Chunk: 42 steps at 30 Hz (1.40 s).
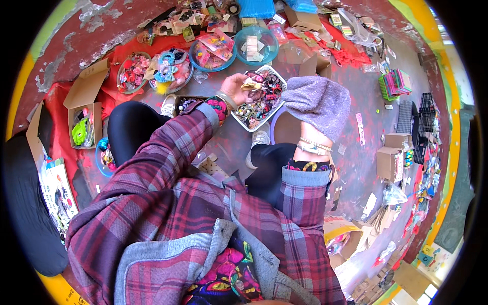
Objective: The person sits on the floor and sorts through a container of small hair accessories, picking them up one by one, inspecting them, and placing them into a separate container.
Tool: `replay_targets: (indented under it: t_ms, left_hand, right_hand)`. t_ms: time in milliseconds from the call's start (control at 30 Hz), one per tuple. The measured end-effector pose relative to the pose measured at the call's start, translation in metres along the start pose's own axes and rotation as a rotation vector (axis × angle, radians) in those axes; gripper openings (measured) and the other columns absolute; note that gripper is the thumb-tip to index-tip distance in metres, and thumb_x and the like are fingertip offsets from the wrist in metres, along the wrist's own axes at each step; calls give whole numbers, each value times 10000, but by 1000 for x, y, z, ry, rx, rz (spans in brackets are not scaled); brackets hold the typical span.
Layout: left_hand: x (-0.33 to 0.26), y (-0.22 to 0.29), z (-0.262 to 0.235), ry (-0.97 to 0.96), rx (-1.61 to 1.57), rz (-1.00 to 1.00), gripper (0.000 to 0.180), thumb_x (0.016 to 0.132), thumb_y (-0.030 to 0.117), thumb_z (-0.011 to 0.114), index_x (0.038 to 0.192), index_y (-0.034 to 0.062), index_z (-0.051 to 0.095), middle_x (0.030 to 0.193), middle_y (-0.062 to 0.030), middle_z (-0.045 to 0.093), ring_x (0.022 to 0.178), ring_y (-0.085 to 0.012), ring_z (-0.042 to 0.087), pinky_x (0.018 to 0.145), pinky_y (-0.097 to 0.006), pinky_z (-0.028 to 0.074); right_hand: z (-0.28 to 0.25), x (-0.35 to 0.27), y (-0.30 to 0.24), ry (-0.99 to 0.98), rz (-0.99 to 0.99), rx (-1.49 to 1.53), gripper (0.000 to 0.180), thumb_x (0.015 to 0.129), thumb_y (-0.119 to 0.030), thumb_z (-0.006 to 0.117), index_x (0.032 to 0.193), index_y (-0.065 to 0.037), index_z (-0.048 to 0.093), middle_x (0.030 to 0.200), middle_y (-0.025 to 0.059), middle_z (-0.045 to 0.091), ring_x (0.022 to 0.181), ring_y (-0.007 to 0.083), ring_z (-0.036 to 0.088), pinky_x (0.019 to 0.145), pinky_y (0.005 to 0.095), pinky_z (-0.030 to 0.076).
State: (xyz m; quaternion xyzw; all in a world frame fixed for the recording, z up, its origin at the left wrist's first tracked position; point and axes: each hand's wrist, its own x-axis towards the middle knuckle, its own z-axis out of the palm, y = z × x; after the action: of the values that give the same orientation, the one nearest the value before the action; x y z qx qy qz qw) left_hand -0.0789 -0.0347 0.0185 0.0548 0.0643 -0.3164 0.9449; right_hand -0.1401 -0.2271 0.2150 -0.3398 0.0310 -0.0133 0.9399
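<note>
- My left hand (234, 89) reaches over the left edge of the white tray (277, 74), fingers bent in and closed round a small tan-gold piece (249, 84); its exact kind is hard to make out.
- My right hand (311, 133) is swallowed by a grey-purple cloth (320, 104) just beyond the tray's right edge; I cannot tell how far open it is, or whether it grips anything inside.
- Small hair accessories (251, 112) in many colours fill the tray to its lower corner, too jumbled to tell singly.
- Beyond the tray's far end, the teal bowl (271, 48) holds a pale stack of cards (251, 47); the blue bowl (194, 58) beside it holds pink packets (216, 43).
- Left of those, a heap of scrunchies (166, 70) sits in a round tub, blue and yellow on top.
- Toward the floor's left edge, an open cardboard box (90, 84) holds something bright green (80, 132).
- A purple-rimmed bucket (285, 127) is partly hidden by my wrist and the cloth.
- Along the floor's right edge, the clutter blurs together.
</note>
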Motion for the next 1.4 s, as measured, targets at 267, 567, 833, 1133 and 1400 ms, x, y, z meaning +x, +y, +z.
replay_targets:
  t_ms: [267, 567, 833, 1133, 1400]
  left_hand:
    - [47, -16, 12, 237, 135, 56, 279, 800, 243, 530, 954, 10, 533, 880, -145, 588, 816, -319, 582, 666, -406, 500]
    - [76, -41, -39, 637, 102, -185, 245, 897, 188, 320, 890, -1, 477, 743, -114, 536, 574, -239, 552, 508, -375, 481]
    - [66, -48, -26, 549, 81, -160, 266, 887, 160, 315, 927, 11, 532, 825, -115, 582, 689, -229, 581, 557, -327, 478]
    - [8, -13, 44, 52, 124, -161, 282, 835, 134, 428, 1026, -65, 486, 915, -160, 580, 632, -185, 551, 454, -253, 458]
    - [-84, 17, 168, 5, 451, -143, 247, 791, 93, 515, 1019, 0, 492, 863, -84, 583, 656, -142, 592, 499, -286, 507]
  right_hand:
    - [-14, 15, 8, -156, -181, -649, 346, 885, -310, 287, 920, -45, 506, 907, 165, 552, 827, 305, 546, 688, 449, 476]
    - [-24, 17, 14, -73, -48, 109, 323, 908, -308, 288, 1049, -72, 457, 1037, 131, 508, 949, 287, 504, 812, 464, 437]
    - [-38, 16, 7, -26, -52, -192, 287, 898, -262, 296, 1015, -64, 468, 1020, 138, 504, 943, 272, 495, 812, 437, 438]
    - [-20, 14, 3, -204, -25, -20, 274, 889, -276, 311, 889, -77, 499, 905, 115, 524, 870, 261, 507, 761, 429, 429]
    - [24, -2, 29, -163, 125, 32, 169, 874, -202, 402, 923, -59, 475, 872, 65, 495, 833, 189, 499, 767, 304, 415]
